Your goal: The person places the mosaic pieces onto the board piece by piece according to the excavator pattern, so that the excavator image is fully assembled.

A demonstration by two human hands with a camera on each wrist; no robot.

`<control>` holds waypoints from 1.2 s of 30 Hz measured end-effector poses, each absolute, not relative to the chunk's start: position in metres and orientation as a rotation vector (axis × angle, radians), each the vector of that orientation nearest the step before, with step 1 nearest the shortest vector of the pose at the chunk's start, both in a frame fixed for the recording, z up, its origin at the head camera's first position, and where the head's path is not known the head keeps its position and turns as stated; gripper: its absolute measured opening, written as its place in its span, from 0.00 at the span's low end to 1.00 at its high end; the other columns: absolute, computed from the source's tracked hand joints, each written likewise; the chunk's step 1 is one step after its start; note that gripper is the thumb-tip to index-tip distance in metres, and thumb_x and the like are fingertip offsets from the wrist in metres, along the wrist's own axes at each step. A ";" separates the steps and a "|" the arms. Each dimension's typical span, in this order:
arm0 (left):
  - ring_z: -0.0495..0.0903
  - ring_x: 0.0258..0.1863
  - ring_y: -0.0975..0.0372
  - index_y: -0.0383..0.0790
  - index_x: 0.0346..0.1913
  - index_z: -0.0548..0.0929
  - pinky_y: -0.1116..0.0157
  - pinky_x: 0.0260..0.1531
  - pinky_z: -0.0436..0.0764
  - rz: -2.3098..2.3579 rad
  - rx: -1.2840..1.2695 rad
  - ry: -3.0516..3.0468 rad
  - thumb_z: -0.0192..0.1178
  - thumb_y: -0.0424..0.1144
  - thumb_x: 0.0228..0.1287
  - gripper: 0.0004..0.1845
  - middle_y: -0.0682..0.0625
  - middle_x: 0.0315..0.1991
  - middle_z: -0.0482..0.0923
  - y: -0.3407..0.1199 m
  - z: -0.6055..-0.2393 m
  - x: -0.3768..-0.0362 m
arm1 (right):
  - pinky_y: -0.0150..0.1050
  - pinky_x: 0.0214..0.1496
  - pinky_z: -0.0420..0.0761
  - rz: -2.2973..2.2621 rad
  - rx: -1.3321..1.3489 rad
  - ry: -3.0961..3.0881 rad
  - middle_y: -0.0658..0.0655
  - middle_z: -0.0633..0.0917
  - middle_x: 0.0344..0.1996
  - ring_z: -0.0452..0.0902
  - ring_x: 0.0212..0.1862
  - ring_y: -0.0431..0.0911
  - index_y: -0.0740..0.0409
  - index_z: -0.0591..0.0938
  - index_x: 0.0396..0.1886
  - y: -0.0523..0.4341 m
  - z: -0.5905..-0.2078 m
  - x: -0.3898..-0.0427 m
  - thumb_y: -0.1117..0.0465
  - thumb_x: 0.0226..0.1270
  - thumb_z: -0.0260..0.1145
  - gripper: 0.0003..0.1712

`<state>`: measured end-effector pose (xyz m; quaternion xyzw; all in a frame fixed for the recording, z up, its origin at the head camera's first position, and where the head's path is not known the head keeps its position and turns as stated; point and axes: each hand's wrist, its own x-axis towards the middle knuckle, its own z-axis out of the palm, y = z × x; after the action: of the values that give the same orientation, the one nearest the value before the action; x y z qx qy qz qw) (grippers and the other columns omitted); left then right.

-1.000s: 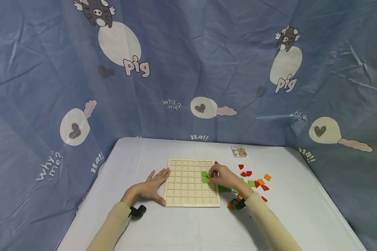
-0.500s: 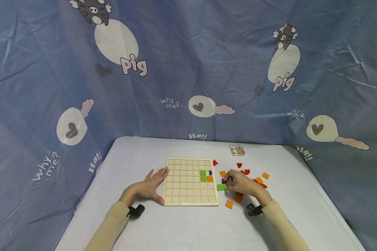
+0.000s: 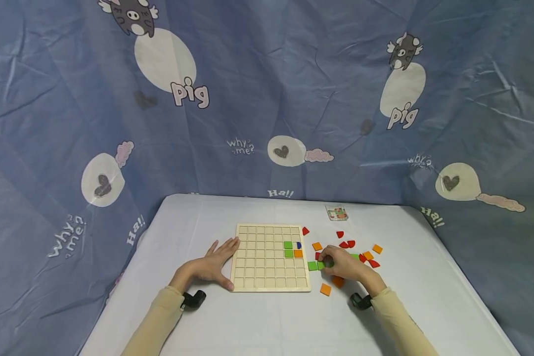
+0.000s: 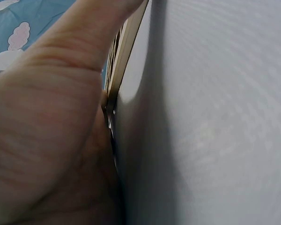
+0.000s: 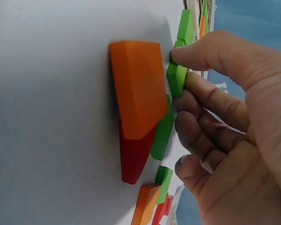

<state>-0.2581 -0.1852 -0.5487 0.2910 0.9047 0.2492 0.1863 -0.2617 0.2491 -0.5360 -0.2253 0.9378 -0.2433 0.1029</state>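
Observation:
A wooden grid board [image 3: 260,262] lies on the table. Its right part carries two green tiles [image 3: 288,249], an orange tile [image 3: 298,253] and a blue-and-white piece [image 3: 298,245]. My left hand [image 3: 211,267], fingers spread, rests along the board's left edge; the left wrist view shows its palm [image 4: 47,122] close to the tabletop. Right of the board, my right hand [image 3: 343,262] pinches a green square tile [image 5: 177,75] between thumb and fingers, low over the table. Another green tile [image 3: 312,266] lies beside it, nearer the board.
Loose orange squares [image 3: 326,289] and red quarter-round pieces [image 3: 340,234] are scattered around the right hand. An orange block [image 5: 138,89] overlaps a red one [image 5: 136,154] in the right wrist view. A small printed card [image 3: 337,213] lies at the back; a patterned blue curtain [image 3: 249,99] hangs behind.
My right hand has left the board's right side and moved right to the loose green tiles, uncovering the orange and blue-and-white pieces on the grid. The left hand stays at the board's edge.

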 end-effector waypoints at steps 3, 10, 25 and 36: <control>0.31 0.78 0.50 0.37 0.77 0.39 0.43 0.72 0.25 0.713 0.819 2.547 0.75 0.64 0.36 0.73 0.45 0.79 0.31 -0.185 -0.549 -0.258 | 0.30 0.39 0.78 -0.725 -0.623 2.766 0.45 0.77 0.34 0.71 0.36 0.40 0.52 0.80 0.37 0.248 -0.535 -0.263 0.60 0.52 0.76 0.14; 0.31 0.78 0.51 0.38 0.77 0.39 0.43 0.72 0.25 0.712 0.819 2.550 0.75 0.65 0.36 0.73 0.46 0.79 0.31 -0.184 -0.549 -0.258 | 0.29 0.35 0.75 -0.823 -0.625 2.777 0.46 0.78 0.31 0.71 0.34 0.41 0.52 0.79 0.36 0.243 -0.532 -0.265 0.59 0.51 0.75 0.15; 0.30 0.78 0.52 0.38 0.77 0.39 0.44 0.73 0.24 0.703 0.804 2.541 0.75 0.64 0.37 0.72 0.46 0.79 0.31 -0.185 -0.548 -0.258 | 0.30 0.35 0.76 -0.866 -0.904 2.758 0.49 0.79 0.33 0.72 0.34 0.40 0.56 0.79 0.39 0.183 -0.523 -0.281 0.60 0.55 0.74 0.14; 0.31 0.78 0.52 0.38 0.77 0.39 0.44 0.73 0.25 0.697 0.806 2.548 0.74 0.65 0.37 0.73 0.46 0.79 0.31 -0.185 -0.548 -0.258 | 0.30 0.41 0.80 -0.730 -1.028 2.725 0.47 0.80 0.37 0.76 0.39 0.37 0.54 0.81 0.40 0.139 -0.528 -0.297 0.59 0.58 0.72 0.12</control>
<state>-0.2584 -0.1850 -0.5482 0.2865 0.9060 0.2478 0.1889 -0.2969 0.1393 -0.5277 -0.3414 0.9054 -0.2427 0.0692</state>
